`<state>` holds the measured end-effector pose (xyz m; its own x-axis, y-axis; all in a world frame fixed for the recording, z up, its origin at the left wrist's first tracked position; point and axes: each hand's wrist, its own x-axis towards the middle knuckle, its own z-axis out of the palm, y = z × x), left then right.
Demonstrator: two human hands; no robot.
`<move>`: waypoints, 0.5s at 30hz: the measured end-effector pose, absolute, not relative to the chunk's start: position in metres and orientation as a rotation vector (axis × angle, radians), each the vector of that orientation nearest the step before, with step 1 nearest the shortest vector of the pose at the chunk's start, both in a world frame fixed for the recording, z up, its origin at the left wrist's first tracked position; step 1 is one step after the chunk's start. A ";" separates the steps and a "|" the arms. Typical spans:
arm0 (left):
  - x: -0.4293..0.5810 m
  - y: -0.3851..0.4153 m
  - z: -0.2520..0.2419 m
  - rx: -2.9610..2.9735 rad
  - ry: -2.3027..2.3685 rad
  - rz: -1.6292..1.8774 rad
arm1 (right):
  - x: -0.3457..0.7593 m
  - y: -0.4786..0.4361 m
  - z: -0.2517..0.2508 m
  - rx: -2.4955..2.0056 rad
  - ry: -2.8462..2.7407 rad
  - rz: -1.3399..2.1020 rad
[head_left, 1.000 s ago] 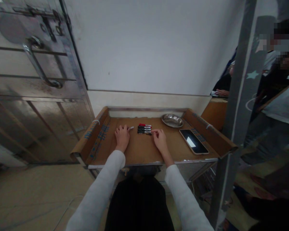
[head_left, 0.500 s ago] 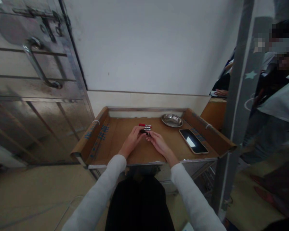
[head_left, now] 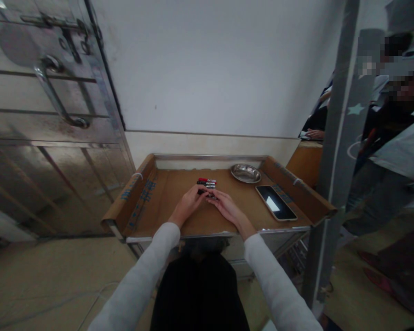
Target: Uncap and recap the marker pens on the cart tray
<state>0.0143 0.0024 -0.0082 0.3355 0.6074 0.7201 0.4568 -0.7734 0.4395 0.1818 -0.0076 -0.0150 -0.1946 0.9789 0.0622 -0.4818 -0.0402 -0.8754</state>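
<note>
On the left the metal door [head_left: 60,92] stands by, and here's the cardboard lining [head_left: 169,209], with the left hand [head_left: 189,202] over it, fingertips drawn in narrow at the left end of a dark marker [head_left: 201,191]. Is that a firm pinch or just a press? Can't tell; the fingers cover too much. Just beyond, nearly mid-board, the red marker [head_left: 203,179] lies at the far side of a tidy row, black markers [head_left: 201,183] close beside it on the near side.

Light, stiff things, these, by the look of them — smooth round barrels that should roll or slide at a careless nudge, though hardly fragile. Best hold, I'd judge: thumb and forefinger across the middle of the barrel, rather than on the cap, which might pull loose.

And on the other end comes the right hand [head_left: 229,208], fingers bunched close against the same dark marker, almost meeting the left — again, no telling whether they clamp it. Further right, the steel bowl [head_left: 246,174] sits at the back, and nearer, the phone [head_left: 276,203] lies screen-up, well apart from both hands.
</note>
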 end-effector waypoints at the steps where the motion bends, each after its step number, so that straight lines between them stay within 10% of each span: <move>1: 0.014 0.002 -0.007 2.414 0.998 1.453 | 0.183 -0.007 -0.015 -0.717 -0.946 1.516; 15: 0.009 0.008 -0.006 2.368 1.023 1.451 | 0.190 0.003 -0.026 -0.847 -0.865 1.105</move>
<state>0.0086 0.0076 -0.0065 0.2862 0.6373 0.7155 0.4597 -0.7465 0.4810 0.1897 0.0027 -0.0263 0.2173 0.9639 0.1540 -0.3813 0.2290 -0.8956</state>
